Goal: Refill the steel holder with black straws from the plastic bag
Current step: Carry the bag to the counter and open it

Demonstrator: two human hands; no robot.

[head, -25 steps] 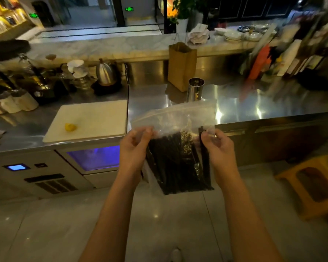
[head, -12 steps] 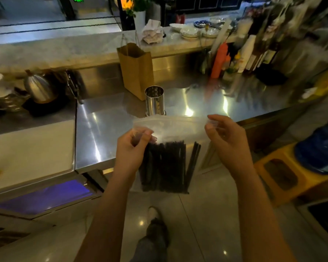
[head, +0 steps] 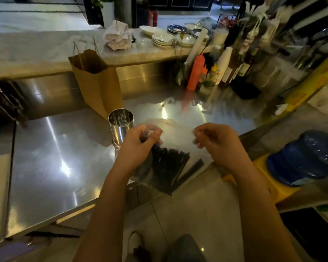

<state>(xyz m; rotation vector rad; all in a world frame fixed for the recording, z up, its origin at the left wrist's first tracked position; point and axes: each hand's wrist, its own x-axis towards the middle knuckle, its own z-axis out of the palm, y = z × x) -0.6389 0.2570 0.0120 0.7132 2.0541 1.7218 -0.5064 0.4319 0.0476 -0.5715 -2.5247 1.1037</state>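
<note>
A clear plastic bag [head: 175, 135] hangs between my hands over the front edge of the steel counter [head: 61, 157]. A bundle of black straws [head: 167, 169] fills its lower half, leaning to the right. My left hand [head: 140, 146] pinches the bag's top left corner. My right hand [head: 216, 144] pinches the top right corner. The round steel holder [head: 120, 123] stands upright on the counter just left of my left hand, and its inside looks empty.
A brown paper bag [head: 97, 82] stands behind the holder. Squeeze bottles, an orange one [head: 195, 72] among them, crowd the back right. Stacked plates [head: 163, 39] and a crumpled cloth [head: 117, 37] sit on the marble ledge. A blue water jug [head: 303, 157] lies at the right.
I have stepped closer to the counter, and the view has swung right. Both hands carried the bag forward over the counter's edge, next to the steel holder. The straws now lean right.
</note>
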